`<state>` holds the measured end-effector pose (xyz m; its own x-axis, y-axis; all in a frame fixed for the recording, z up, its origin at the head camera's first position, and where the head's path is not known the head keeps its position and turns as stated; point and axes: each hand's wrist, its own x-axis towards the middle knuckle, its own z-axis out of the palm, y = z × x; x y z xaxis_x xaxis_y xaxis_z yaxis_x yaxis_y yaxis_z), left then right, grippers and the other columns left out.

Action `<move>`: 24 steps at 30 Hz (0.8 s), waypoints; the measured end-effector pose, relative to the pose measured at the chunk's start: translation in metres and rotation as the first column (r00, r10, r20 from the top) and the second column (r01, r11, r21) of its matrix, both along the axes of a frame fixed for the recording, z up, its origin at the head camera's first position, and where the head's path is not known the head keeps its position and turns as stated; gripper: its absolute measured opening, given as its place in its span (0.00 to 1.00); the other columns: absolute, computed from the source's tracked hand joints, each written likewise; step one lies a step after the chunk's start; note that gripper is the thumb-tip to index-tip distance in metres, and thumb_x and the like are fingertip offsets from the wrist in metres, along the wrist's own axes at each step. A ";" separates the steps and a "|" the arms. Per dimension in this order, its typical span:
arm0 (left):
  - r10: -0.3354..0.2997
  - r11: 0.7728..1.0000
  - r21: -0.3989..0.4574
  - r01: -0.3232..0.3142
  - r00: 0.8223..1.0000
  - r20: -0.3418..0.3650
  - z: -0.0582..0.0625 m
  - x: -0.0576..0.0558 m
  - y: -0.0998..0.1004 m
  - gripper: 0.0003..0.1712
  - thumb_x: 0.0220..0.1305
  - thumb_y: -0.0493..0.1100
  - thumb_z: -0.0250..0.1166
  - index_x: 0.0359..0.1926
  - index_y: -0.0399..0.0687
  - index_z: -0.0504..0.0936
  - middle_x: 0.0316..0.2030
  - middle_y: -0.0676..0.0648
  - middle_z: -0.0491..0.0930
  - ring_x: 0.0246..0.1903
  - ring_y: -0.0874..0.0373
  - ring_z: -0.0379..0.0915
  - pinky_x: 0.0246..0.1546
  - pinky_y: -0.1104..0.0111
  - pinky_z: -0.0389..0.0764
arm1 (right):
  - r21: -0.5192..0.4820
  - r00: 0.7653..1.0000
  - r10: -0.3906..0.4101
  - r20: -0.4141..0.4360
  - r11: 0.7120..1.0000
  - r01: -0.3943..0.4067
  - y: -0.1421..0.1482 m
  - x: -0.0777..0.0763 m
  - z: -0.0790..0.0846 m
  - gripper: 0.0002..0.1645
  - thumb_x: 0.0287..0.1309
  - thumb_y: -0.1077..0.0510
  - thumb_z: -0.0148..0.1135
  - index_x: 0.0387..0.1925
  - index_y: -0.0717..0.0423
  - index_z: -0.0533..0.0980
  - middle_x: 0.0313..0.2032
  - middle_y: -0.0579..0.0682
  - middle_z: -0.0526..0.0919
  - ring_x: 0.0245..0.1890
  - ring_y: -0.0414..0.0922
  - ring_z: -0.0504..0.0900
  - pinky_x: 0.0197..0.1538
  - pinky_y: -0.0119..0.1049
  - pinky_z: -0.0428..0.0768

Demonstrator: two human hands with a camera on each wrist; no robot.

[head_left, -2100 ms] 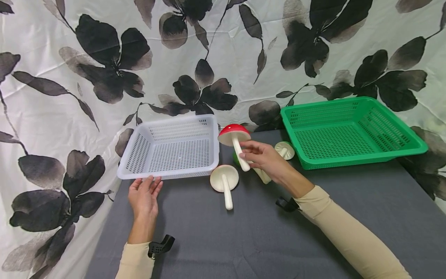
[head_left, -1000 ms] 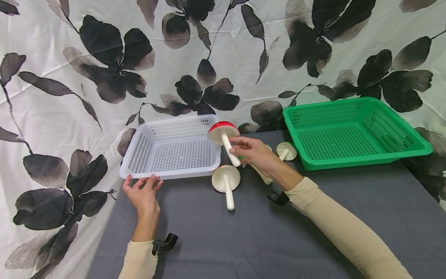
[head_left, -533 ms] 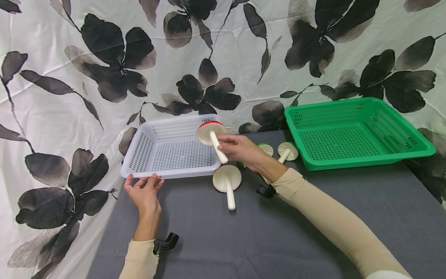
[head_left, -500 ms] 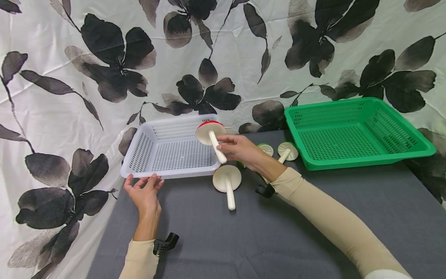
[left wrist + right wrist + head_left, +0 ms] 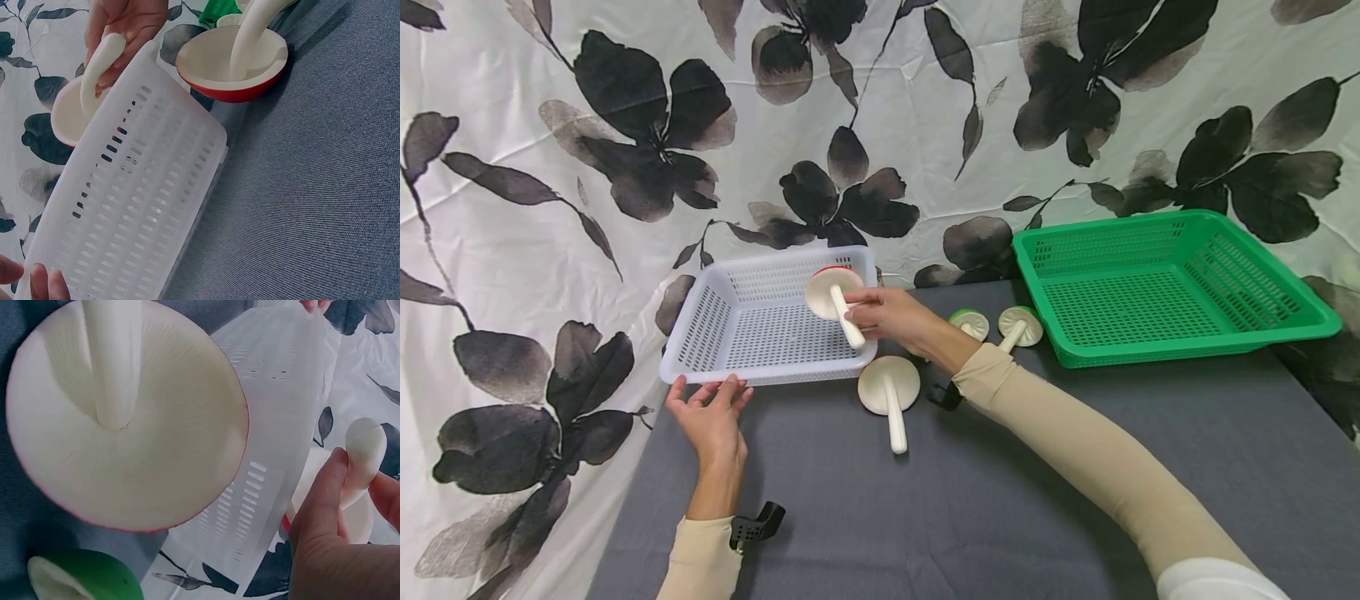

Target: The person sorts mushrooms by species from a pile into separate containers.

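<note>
The white basket looks light and stiff, its perforated walls easy to slide on the cloth, so the rim is the place to hold it; the left hand rests at its near rim, fingers straight and touching the edge. The red mushroom seems to be hollow plastic, light, hard and smooth, best taken by its white stem; the right hand pinches that stem between thumb and fingers, cap tipped away, and holds it over the basket's right side, just above the floor.
</note>
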<state>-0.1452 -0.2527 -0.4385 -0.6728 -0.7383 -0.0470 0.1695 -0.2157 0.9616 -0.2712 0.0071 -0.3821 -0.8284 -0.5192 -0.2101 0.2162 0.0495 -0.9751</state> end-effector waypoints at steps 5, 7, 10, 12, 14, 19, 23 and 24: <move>0.000 1.000 -0.001 0.000 1.000 -0.008 0.000 0.001 0.000 0.48 0.63 0.27 0.68 0.72 0.50 0.49 0.46 0.42 0.68 0.33 0.55 0.83 0.33 0.67 0.89 | 0.036 1.000 -0.017 0.008 0.999 0.017 -0.010 -0.004 0.001 0.27 0.70 0.63 0.60 0.69 0.60 0.71 0.61 0.60 0.79 0.59 0.50 0.80 0.61 0.46 0.81; 0.000 1.000 0.000 0.000 1.000 -0.008 0.000 0.001 0.000 0.48 0.63 0.27 0.68 0.73 0.50 0.48 0.46 0.42 0.67 0.33 0.55 0.83 0.33 0.67 0.89 | 0.043 0.999 -0.031 0.007 0.999 0.031 -0.014 -0.006 0.001 0.27 0.70 0.64 0.60 0.69 0.61 0.70 0.62 0.61 0.78 0.59 0.50 0.80 0.61 0.45 0.82; -0.001 1.000 0.001 0.001 1.000 -0.006 0.000 0.001 0.001 0.47 0.63 0.27 0.68 0.73 0.50 0.48 0.46 0.42 0.68 0.34 0.55 0.83 0.33 0.67 0.89 | 0.044 0.998 -0.060 -0.011 0.997 0.060 -0.019 -0.008 0.001 0.27 0.70 0.65 0.60 0.68 0.64 0.71 0.61 0.62 0.78 0.59 0.51 0.81 0.61 0.45 0.82; -0.004 1.000 -0.001 0.004 1.000 -0.002 0.000 0.001 0.002 0.47 0.63 0.28 0.68 0.73 0.50 0.48 0.46 0.42 0.68 0.34 0.55 0.83 0.33 0.67 0.89 | 0.065 0.996 -0.071 -0.056 0.995 0.075 -0.020 -0.008 0.002 0.27 0.70 0.65 0.60 0.68 0.65 0.70 0.62 0.62 0.78 0.61 0.52 0.80 0.63 0.44 0.80; -0.008 1.000 -0.002 0.008 1.000 0.001 0.000 0.001 0.002 0.47 0.64 0.28 0.68 0.73 0.50 0.48 0.46 0.42 0.68 0.34 0.55 0.83 0.33 0.67 0.89 | 0.124 0.990 -0.075 -0.123 0.988 0.090 -0.020 -0.007 0.004 0.28 0.70 0.63 0.61 0.69 0.64 0.70 0.65 0.62 0.75 0.66 0.53 0.76 0.67 0.45 0.77; -0.013 1.000 0.016 0.013 1.000 -0.004 0.001 0.001 0.002 0.47 0.63 0.28 0.68 0.72 0.50 0.48 0.46 0.42 0.67 0.34 0.55 0.82 0.33 0.67 0.89 | 0.277 0.964 -0.031 -0.263 0.955 0.106 -0.014 0.001 0.013 0.32 0.70 0.55 0.62 0.71 0.59 0.68 0.71 0.58 0.70 0.73 0.53 0.66 0.72 0.46 0.70; -0.010 0.999 0.032 0.011 1.000 -0.016 0.002 0.001 0.001 0.47 0.63 0.27 0.68 0.72 0.50 0.48 0.47 0.41 0.67 0.33 0.55 0.82 0.32 0.67 0.89 | 0.248 0.963 -0.025 -0.267 0.964 0.094 -0.002 0.007 0.019 0.29 0.70 0.54 0.62 0.69 0.57 0.71 0.67 0.55 0.74 0.68 0.52 0.72 0.68 0.49 0.74; -0.010 0.999 0.032 0.011 1.000 -0.015 0.002 0.001 0.001 0.47 0.63 0.27 0.68 0.72 0.50 0.48 0.47 0.41 0.67 0.33 0.55 0.82 0.32 0.67 0.89 | 0.230 0.967 -0.032 -0.254 0.969 0.093 0.002 0.008 0.020 0.28 0.70 0.54 0.62 0.68 0.57 0.72 0.65 0.54 0.75 0.66 0.51 0.73 0.68 0.48 0.75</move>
<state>-0.1446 -0.2521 -0.4362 -0.6814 -0.7294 -0.0605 0.1810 -0.2480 0.9517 -0.2634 0.0090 -0.3622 -0.8992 -0.4244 -0.1064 -0.0192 0.2811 -0.9595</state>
